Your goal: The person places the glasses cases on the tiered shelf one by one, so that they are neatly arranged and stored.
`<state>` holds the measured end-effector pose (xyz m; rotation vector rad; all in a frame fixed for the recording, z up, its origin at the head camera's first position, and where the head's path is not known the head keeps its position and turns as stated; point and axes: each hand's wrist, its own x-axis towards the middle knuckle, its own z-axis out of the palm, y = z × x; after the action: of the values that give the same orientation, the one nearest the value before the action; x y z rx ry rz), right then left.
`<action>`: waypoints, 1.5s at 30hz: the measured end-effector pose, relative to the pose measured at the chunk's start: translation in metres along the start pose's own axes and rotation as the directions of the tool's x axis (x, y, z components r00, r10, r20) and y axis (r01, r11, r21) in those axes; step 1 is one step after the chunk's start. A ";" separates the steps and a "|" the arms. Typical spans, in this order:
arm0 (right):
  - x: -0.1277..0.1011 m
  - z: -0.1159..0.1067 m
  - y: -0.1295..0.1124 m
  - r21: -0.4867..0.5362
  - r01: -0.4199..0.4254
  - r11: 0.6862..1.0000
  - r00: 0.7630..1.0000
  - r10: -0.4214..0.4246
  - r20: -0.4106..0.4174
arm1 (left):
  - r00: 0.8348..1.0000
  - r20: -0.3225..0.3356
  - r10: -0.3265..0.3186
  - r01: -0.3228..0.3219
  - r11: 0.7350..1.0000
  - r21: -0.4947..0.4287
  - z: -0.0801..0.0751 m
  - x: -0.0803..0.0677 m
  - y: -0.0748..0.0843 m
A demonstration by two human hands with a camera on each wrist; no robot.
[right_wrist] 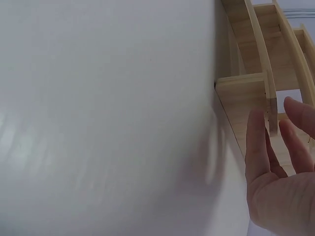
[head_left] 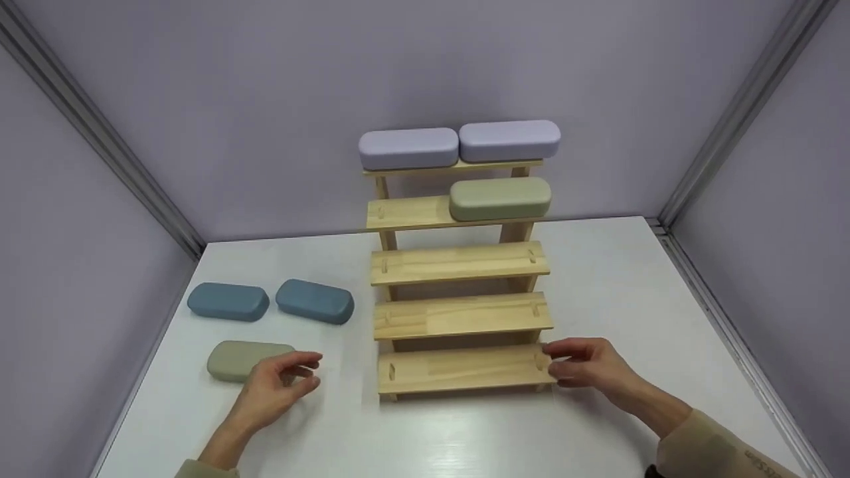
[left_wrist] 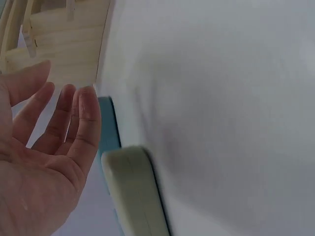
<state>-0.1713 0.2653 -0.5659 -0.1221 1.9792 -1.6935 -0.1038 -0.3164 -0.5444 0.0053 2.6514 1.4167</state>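
My left hand [head_left: 269, 393] hovers by the right end of a green glasses-case-like box [head_left: 239, 358], its fingers loosely bent and nothing in them. In the left wrist view that green box [left_wrist: 135, 191] lies beyond the fingers, apart from the palm. At the right end of the lowest step of a wooden tiered rack [head_left: 458, 368] is my right hand [head_left: 591, 368], thumb and fingers spread around the step's edge. Whether the fingertips touch the wood I cannot tell. Another green box [head_left: 500, 199] sits on the right half of the rack's second step from the top.
Two lilac boxes [head_left: 408, 148] stand side by side on the top step. Left of the rack, two blue boxes [head_left: 229, 302] lie on the white table [head_left: 438, 438]. Pale panels [head_left: 299, 79] enclose the table at the back and both sides.
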 end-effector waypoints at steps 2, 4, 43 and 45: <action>0.000 0.001 0.001 0.001 -0.002 1.000 1.000 0.002 -0.005 | 1.000 -0.014 0.017 -0.017 0.998 0.056 -0.012 -0.001 -0.003; 0.000 0.003 0.002 -0.001 -0.006 1.000 1.000 0.006 -0.012 | 0.998 -0.032 0.047 -0.044 0.994 0.102 -0.022 0.000 -0.007; 0.002 0.007 0.007 0.055 0.001 0.999 1.000 -0.001 -0.008 | 0.995 -0.086 0.053 -0.012 0.907 0.422 -0.080 0.014 -0.072; 0.002 0.007 0.006 0.056 -0.007 0.998 1.000 0.007 -0.008 | 0.995 -0.084 0.056 -0.014 0.901 0.435 -0.080 0.012 -0.072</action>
<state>-0.1686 0.2598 -0.5730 -0.0878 1.9337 -1.7461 -0.1212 -0.4221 -0.5618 0.0319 3.0006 0.8198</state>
